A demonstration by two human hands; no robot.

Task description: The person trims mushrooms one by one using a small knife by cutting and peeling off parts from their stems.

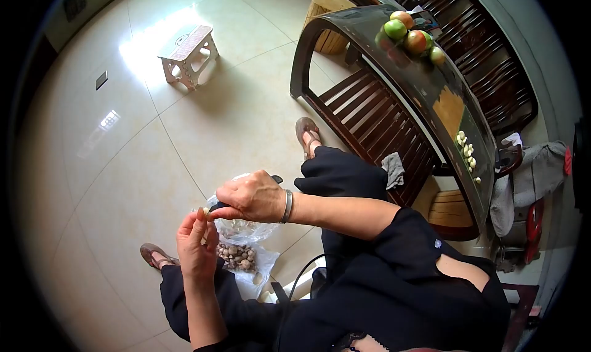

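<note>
My left hand [198, 240] pinches a small pale garlic clove [206, 211] between thumb and fingertips. My right hand [255, 196] is closed round a knife with a dark handle [277, 179], whose end sticks out past the fist. The blade is mostly hidden, and its tip side meets the clove. Below the hands, a clear plastic bag [266, 263] holds a heap of brownish-purple unpeeled cloves [237, 256]. Another clear bag [249, 232] lies just beyond it, partly covered by my right hand, its contents hard to make out.
At right stands a dark glass-topped table [369, 28] carrying several red-green fruits [415, 41] and several white peeled cloves [466, 150]. A grey cloth [393, 170] hangs on its lower slatted shelf. A folding stool [186, 51] stands on the tiled floor, near a small dark flat object [101, 80].
</note>
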